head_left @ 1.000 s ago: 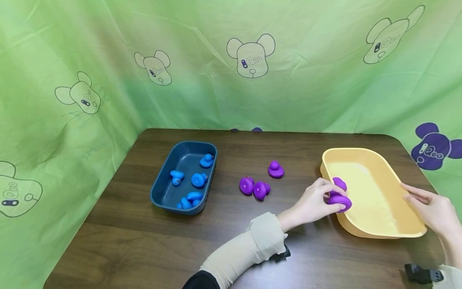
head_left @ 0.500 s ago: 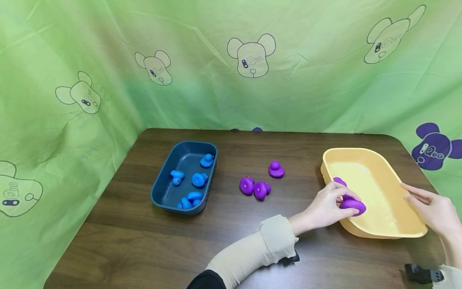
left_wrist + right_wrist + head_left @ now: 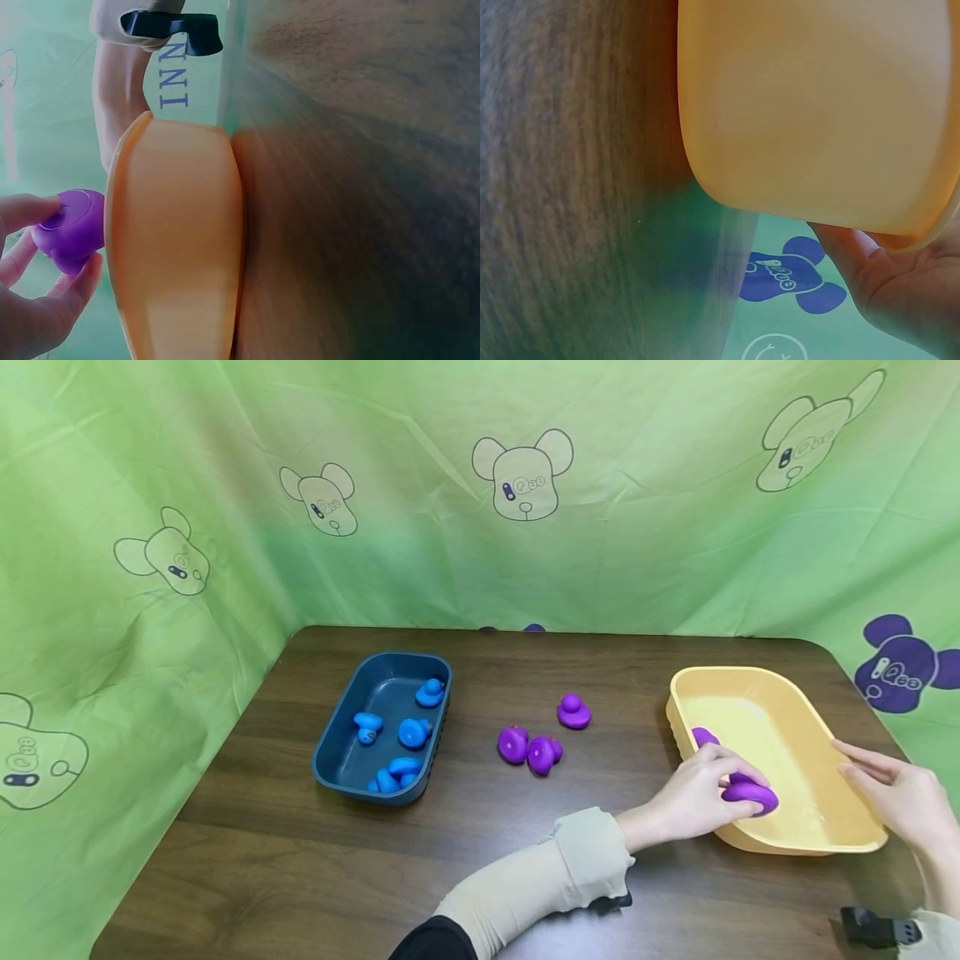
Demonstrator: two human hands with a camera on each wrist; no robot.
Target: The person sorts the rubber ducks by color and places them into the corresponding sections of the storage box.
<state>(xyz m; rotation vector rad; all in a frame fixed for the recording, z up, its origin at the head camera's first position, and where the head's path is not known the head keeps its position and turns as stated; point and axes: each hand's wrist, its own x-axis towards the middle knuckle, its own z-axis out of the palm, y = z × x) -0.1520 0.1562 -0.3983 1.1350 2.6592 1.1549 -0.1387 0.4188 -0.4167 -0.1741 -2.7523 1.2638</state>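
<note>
My left hand (image 3: 701,797) pinches a purple rubber duck (image 3: 752,795) between thumb and fingers, over the left side of the yellow basin (image 3: 795,727). In the left wrist view that rubber duck (image 3: 73,229) shows its round base, level with the basin's rim. Another purple duck (image 3: 705,737) sits inside by the left wall, partly hidden behind the hand. My right hand (image 3: 900,789) holds the basin's right rim; in the right wrist view the hand (image 3: 911,289) lies under the rim, its fingertips hidden.
Several purple ducks (image 3: 574,712) lie on the brown table (image 3: 300,868), left of the yellow basin. Farther left stands a dark blue basin (image 3: 337,777) with several blue ducks (image 3: 413,733) in it. A green printed cloth (image 3: 420,568) hangs behind the table.
My left hand has moved right and slightly down with the purple duck, from the left rim to over the basin's inside. The right hand and the basin have stayed put.
</note>
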